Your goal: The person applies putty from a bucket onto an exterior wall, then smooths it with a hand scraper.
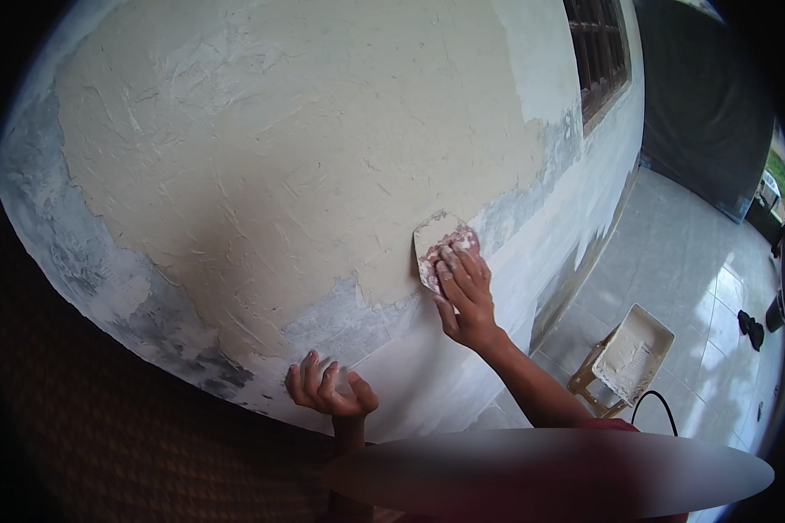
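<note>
My right hand [467, 301] presses a flat, putty-smeared scraper [436, 234] against the wall, fingers laid over its reddish, caked face. Cream-coloured putty [323, 139] covers a wide patch of the wall, streaked with ridges and trowel marks. Below the scraper, the patch ends in a ragged border against the bare grey-white wall [349, 318]. Low on the left, my left hand [330, 390] is raised close to the wall with its fingers bent and apart. Nothing shows in it, and whether its fingertips touch the wall I cannot tell.
At the right, a white tray [634, 356] of putty rests on a yellowish stand [589, 383] on the tiled floor [663, 235]. A barred brown window [600, 57] is set in the wall. Farther off hang a dark sheet [706, 105] and a black item [750, 331] lies on the tiles.
</note>
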`<state>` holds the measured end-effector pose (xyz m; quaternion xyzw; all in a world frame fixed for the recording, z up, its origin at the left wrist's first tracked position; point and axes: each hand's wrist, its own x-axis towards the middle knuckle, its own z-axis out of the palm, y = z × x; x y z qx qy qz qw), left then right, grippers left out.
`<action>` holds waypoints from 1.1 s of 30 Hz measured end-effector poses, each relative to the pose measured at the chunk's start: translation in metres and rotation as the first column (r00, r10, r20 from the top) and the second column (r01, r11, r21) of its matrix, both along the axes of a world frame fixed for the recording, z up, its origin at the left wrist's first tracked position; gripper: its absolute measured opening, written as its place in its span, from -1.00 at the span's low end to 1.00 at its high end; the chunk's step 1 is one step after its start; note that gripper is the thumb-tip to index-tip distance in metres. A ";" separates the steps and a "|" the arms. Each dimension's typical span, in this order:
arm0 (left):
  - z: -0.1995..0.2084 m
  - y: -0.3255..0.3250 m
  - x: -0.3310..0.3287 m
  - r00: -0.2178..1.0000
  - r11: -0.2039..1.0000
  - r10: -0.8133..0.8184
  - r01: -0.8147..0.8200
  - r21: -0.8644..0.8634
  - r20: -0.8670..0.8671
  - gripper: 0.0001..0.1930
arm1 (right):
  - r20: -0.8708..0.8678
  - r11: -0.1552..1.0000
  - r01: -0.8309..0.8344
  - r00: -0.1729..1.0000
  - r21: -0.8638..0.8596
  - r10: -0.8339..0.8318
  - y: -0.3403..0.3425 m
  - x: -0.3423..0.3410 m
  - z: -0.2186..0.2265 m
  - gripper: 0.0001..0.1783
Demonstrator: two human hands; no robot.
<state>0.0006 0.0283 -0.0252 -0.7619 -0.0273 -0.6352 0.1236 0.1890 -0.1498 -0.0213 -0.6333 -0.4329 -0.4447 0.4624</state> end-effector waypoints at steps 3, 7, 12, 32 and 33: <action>0.000 0.000 -0.001 1.000 1.000 0.006 -0.006 0.002 -0.006 -0.71 | -0.038 0.993 -0.008 0.999 -0.115 0.004 -0.001 0.002 -0.050 -0.41; 0.001 0.002 -0.002 1.000 1.000 0.006 -0.006 0.008 0.000 -0.71 | -0.085 0.988 0.006 0.996 -0.155 -0.019 -0.022 -0.018 -0.093 -0.43; 0.000 0.002 -0.004 1.000 1.000 0.010 -0.010 0.008 -0.002 -0.71 | 0.005 0.999 -0.025 1.000 0.022 0.025 -0.008 -0.025 -0.003 -0.49; 0.001 0.000 -0.006 0.999 1.000 -0.017 0.018 0.009 -0.049 -0.63 | -0.095 0.996 0.029 0.995 -0.085 -0.037 -0.010 0.015 -0.055 -0.41; 0.001 0.000 -0.008 0.998 1.000 -0.017 0.018 0.008 -0.068 -0.61 | -0.122 0.994 0.021 0.992 -0.109 -0.034 -0.014 0.008 -0.069 -0.43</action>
